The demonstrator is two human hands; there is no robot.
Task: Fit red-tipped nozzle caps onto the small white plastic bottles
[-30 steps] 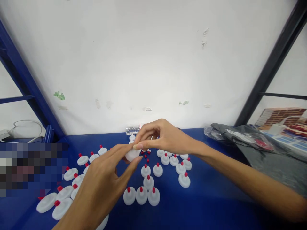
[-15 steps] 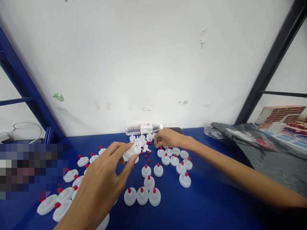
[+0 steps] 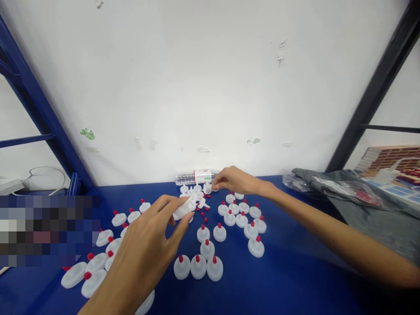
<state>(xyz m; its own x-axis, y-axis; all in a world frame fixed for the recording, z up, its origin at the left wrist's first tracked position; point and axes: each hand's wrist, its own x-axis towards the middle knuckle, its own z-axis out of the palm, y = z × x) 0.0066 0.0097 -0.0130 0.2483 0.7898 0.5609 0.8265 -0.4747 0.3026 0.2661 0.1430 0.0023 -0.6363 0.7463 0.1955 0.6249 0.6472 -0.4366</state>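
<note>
In front, three capped lids [image 3: 198, 270] stand side by side on the table [image 3: 288, 271]. Beyond, the left hand [image 3: 155, 227] grips a white lid [image 3: 181, 212], thumb and fingers parted by its width. Loose red caps [image 3: 202, 214] lie right of this lid. Farther on, bare lids [image 3: 197, 188] form a cluster. The right hand [image 3: 236, 180] is at the cluster's right side, fingers curled, tips nearly together; whether they hold anything cannot be told. Behind the cluster, a bottle [image 3: 202, 176] lies on its side near the wall [image 3: 203, 87].
</note>
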